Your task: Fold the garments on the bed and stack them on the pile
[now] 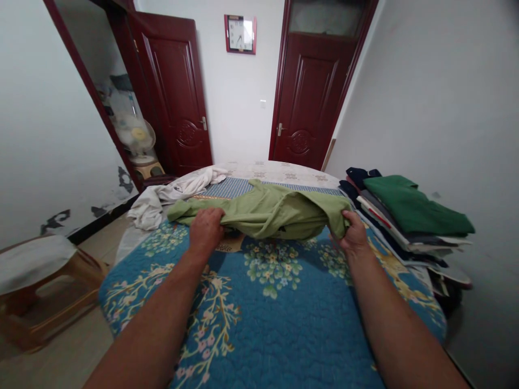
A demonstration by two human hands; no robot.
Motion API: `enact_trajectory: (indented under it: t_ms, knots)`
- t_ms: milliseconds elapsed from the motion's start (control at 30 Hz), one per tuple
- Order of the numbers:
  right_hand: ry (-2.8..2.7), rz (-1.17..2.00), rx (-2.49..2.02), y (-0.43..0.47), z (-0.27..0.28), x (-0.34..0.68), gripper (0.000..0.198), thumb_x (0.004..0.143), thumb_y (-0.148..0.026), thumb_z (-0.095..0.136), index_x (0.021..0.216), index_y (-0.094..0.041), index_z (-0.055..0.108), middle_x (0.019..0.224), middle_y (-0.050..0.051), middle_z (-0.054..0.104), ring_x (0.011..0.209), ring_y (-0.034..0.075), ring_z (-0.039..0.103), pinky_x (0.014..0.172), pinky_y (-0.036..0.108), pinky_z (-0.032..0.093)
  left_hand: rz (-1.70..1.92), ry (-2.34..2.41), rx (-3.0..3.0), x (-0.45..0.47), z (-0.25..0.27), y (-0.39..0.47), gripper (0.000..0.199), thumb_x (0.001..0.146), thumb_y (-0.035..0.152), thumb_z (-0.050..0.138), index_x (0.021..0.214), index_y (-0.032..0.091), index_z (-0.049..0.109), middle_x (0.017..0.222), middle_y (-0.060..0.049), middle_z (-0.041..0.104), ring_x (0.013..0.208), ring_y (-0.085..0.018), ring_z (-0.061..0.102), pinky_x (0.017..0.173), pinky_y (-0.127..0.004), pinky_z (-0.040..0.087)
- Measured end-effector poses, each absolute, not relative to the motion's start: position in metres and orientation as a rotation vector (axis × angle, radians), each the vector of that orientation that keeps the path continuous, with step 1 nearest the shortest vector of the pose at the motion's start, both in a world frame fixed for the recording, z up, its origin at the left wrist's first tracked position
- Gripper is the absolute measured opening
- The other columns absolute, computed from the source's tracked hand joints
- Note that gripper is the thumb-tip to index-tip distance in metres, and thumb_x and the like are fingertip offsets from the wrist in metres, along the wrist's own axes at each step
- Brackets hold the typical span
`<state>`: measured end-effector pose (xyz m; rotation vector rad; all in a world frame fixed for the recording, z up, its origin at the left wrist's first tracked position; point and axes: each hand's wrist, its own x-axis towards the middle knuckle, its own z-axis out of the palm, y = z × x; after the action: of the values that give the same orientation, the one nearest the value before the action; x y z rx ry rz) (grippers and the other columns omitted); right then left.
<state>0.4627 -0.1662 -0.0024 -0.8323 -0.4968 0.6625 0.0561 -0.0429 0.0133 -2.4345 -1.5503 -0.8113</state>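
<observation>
A light green garment, perhaps a shirt, stretches sideways between my two hands, bunched and wrinkled, over the far half of the table. My left hand is closed on its near edge toward the left, and a narrow part of the cloth trails out past that hand. At the right end, my right hand pinches a corner of the same cloth. Beneath it lies a blue quilted cover with flower patterns. The garment's exact cut is hidden by its folds.
A stack of folded clothes, green on top, stands at the table's right edge. Crumpled white cloth lies at the far left. A stool is left of the table, and a fan stands beyond the doorway.
</observation>
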Motion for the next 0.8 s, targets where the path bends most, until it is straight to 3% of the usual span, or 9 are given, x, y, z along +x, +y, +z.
enact_trajectory:
  t_ms: [100,200,300,367,433,567,667,733,800]
  knots:
    - [-0.67,0.785,-0.821,-0.174,0.007,0.445,0.028,0.073,-0.035,0.078,0.098,-0.023,0.072,0.087,0.0,0.079,0.089,0.023,0.078,0.082,0.035,0.064,-1.151,-1.9,-2.188,0.037,0.023,-0.031,0.029,0.079,0.016,0.061,0.105,0.021,0.072,0.109,-0.015,0.073,0.108,-0.035,0.065,0.09,-0.043,0.051]
    - [-0.785,0.915,-0.88,-0.174,0.006,0.411,0.033,0.076,-0.039,0.081,0.104,-0.023,0.074,0.092,0.002,0.08,0.091,0.025,0.078,0.081,0.035,0.063,-1.616,-2.455,-2.135,0.021,0.023,-0.021,0.007,0.075,0.027,0.067,0.08,0.022,0.066,0.076,-0.009,0.066,0.084,-0.031,0.067,0.072,-0.038,0.053]
    - [-0.853,1.029,-0.883,-0.171,0.001,0.384,0.042,0.074,-0.038,0.083,0.112,-0.024,0.075,0.102,0.004,0.082,0.09,0.024,0.077,0.082,0.035,0.062,-1.986,-2.778,-2.238,0.019,0.018,-0.019,0.024,0.082,0.045,0.059,0.071,0.024,0.059,0.058,-0.004,0.057,0.062,-0.024,0.061,0.058,-0.033,0.054]
    - [-0.901,1.081,-0.848,-0.172,0.0,0.377,0.046,0.071,-0.034,0.083,0.115,-0.024,0.076,0.107,0.004,0.082,0.092,0.023,0.077,0.083,0.034,0.061,-2.11,-2.955,-2.394,0.025,0.013,-0.022,0.042,0.089,0.059,0.046,0.077,0.024,0.065,0.065,-0.008,0.066,0.06,-0.025,0.065,0.056,-0.038,0.058]
    - [-0.934,1.114,-0.795,-0.176,0.001,0.378,0.048,0.068,-0.032,0.082,0.116,-0.025,0.076,0.107,0.004,0.082,0.092,0.023,0.077,0.082,0.033,0.061,-2.238,-3.099,-2.498,0.036,0.008,-0.026,0.056,0.092,0.069,0.041,0.089,0.022,0.072,0.083,-0.015,0.076,0.072,-0.03,0.073,0.06,-0.044,0.062]
    - [-1.023,1.278,-0.733,-0.188,0.006,0.387,0.048,0.067,-0.034,0.082,0.114,-0.024,0.076,0.095,0.004,0.08,0.083,0.023,0.076,0.075,0.033,0.061,-2.65,-2.692,-2.453,0.059,0.001,-0.038,0.05,0.089,0.065,0.061,0.115,0.024,0.075,0.112,-0.013,0.082,0.1,-0.033,0.077,0.073,-0.042,0.066]
    - [-1.121,1.488,-0.739,-0.195,0.005,0.38,0.045,0.064,-0.037,0.087,0.104,-0.02,0.077,0.086,0.004,0.078,0.075,0.021,0.074,0.071,0.031,0.06,-2.931,-2.384,-2.68,0.073,0.003,-0.049,0.061,0.088,0.068,0.062,0.126,0.022,0.072,0.119,-0.014,0.081,0.108,-0.033,0.077,0.089,-0.047,0.066]
    - [-1.174,1.616,-0.759,-0.197,0.004,0.368,0.042,0.062,-0.038,0.091,0.096,-0.019,0.077,0.082,0.003,0.075,0.07,0.018,0.071,0.069,0.028,0.057,-2.869,-2.272,-2.939,0.08,0.005,-0.057,0.07,0.088,0.074,0.056,0.128,0.018,0.073,0.118,-0.017,0.081,0.107,-0.034,0.078,0.094,-0.051,0.064]
    - [-1.263,1.68,-0.784,-0.198,0.004,0.352,0.039,0.062,-0.039,0.094,0.089,-0.017,0.077,0.081,0.001,0.074,0.069,0.015,0.068,0.066,0.024,0.054,-2.566,-2.274,-3.222,0.084,0.005,-0.063,0.078,0.087,0.079,0.052,0.127,0.015,0.074,0.116,-0.02,0.081,0.106,-0.037,0.078,0.096,-0.055,0.063]
